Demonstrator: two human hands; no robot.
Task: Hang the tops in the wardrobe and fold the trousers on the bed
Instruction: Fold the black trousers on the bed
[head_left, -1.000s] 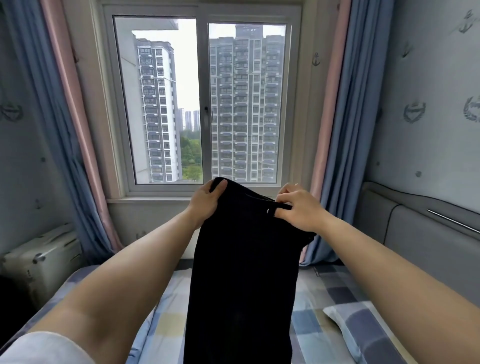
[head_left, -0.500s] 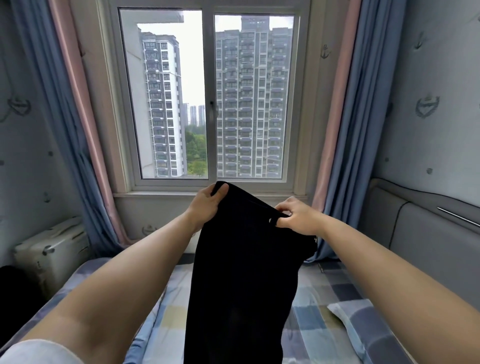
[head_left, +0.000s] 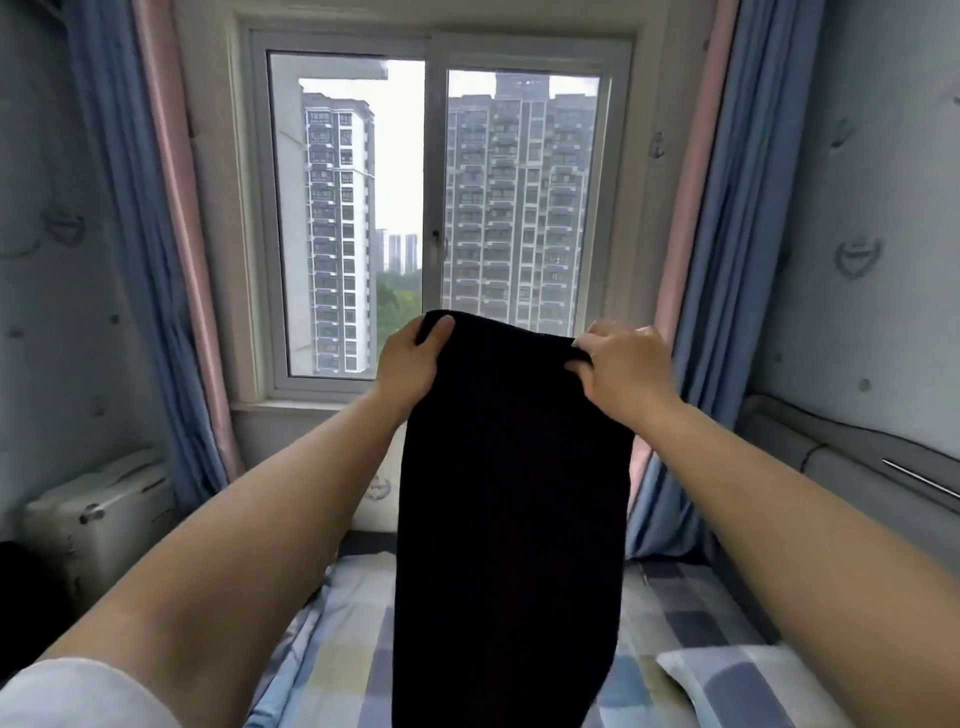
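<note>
Both hands, left (head_left: 410, 358) and right (head_left: 621, 364), pinched the black trousers' (head_left: 511, 493) top edge; their hem ran out of frame, the fabric hiding part of the bed (head_left: 343, 649).

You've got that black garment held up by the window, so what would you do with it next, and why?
Probably lower it flat onto the checked bed. The left hand and right hand each grip a top corner of the black trousers, which hang straight above the bed, not yet folded.
</note>
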